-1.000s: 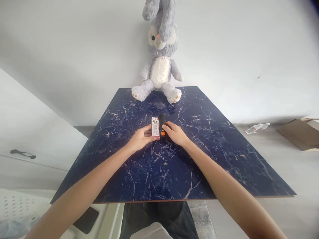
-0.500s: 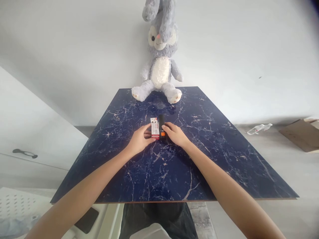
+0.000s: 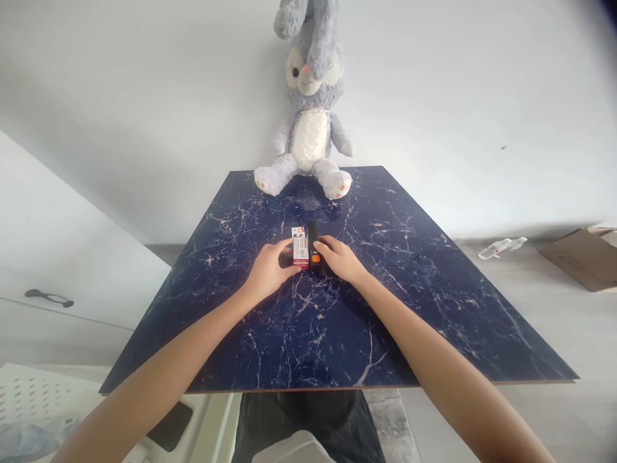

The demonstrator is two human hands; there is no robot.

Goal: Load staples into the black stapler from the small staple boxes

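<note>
Left hand (image 3: 270, 267): thumb, fingers pinching box (image 3: 300, 251). Right hand (image 3: 339, 258): thumb, fingers gripping black device (image 3: 312, 238) beside box, between side edges of table (image 3: 308, 347).

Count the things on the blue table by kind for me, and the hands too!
Stuffed bunny: 1
Red-and-white box: 1
Black thing with an orange patch: 1
Hands, left hand and right hand: 2
Total: 5
</note>
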